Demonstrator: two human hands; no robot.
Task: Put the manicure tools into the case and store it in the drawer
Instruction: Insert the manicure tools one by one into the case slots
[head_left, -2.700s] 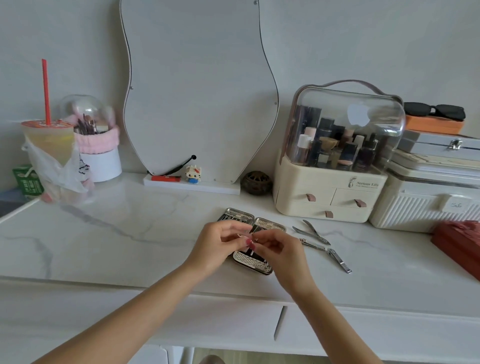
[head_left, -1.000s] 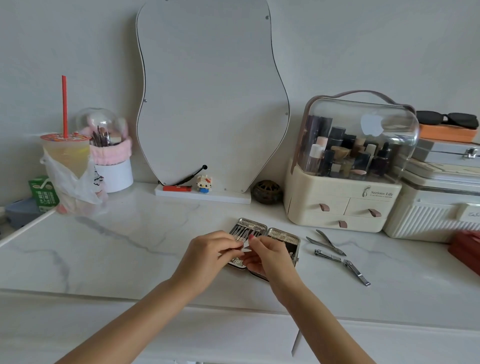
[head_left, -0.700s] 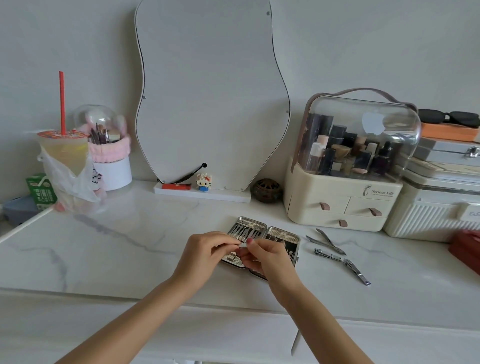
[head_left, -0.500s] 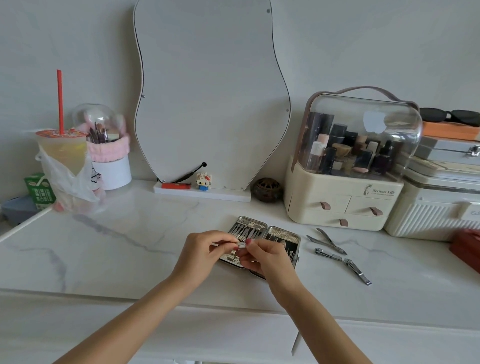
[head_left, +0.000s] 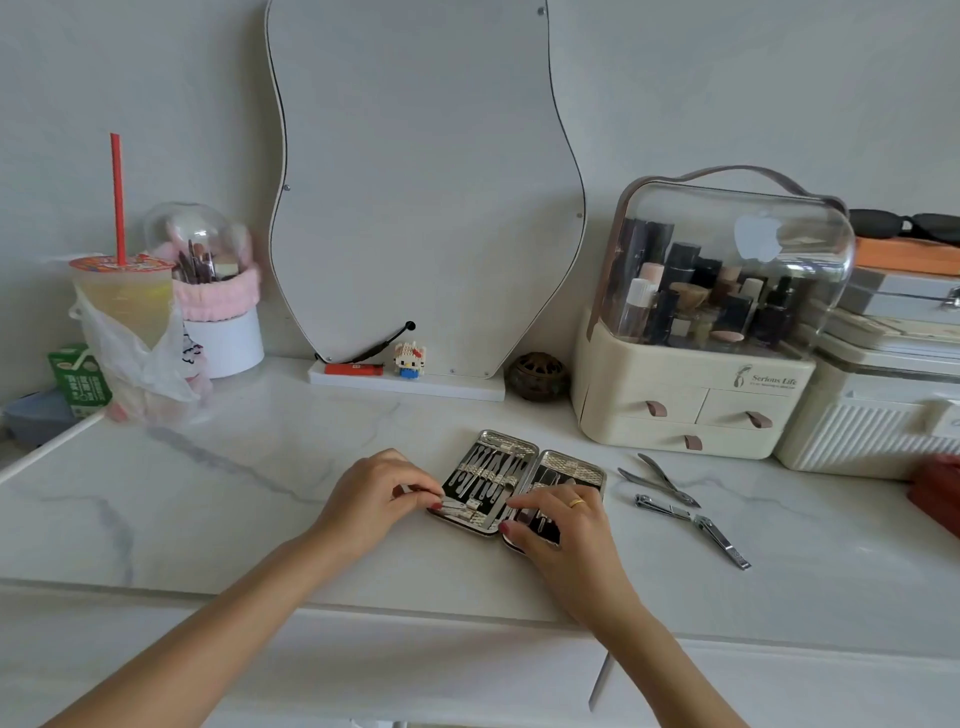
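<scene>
The metal manicure case lies open on the marble tabletop, with several steel tools strapped in both halves. My left hand pinches a small metal tool at the near end of the case's left half. My right hand rests with relaxed fingers on the near end of the right half. To the right of the case lie a loose cuticle nipper and two nail clippers. White drawer fronts run below the table edge, a gap between them.
A wavy mirror leans on the wall behind. A cream cosmetics organiser and white boxes stand at the right, with a red box at the edge. A bagged drink cup and a brush holder stand at the left.
Both hands held the small tool just above the case; now they are lowered onto it. My right hand has let go and rests on the right half, and my left holds the tool in the left half.
</scene>
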